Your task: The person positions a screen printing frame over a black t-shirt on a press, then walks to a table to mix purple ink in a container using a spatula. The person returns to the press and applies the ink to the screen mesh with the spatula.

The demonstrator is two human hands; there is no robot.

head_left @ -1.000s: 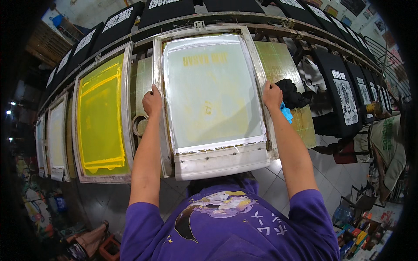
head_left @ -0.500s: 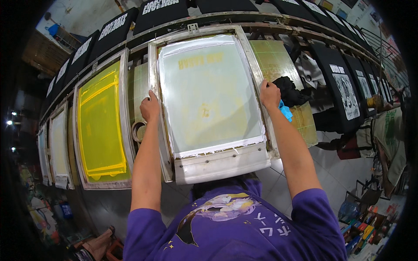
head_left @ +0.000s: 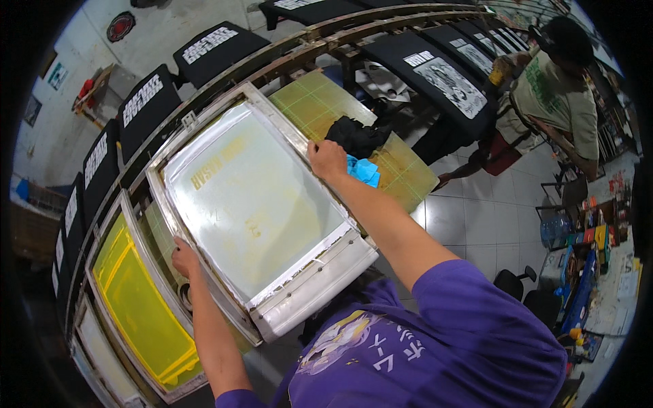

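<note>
2 bare forearms (head_left: 384, 216) stretch forward, the left hand (head_left: 184, 258) and right hand (head_left: 328, 160) curled.

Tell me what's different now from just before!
The camera's view swung right, so the framed screen sits farther left in the picture and leans, its top leftward. The co-worker at the right shows more fully. No visible new hold or letting go: the left hand and right hand stay on the screen's two sides. The black bundle and blue piece still lie to its right.
</note>
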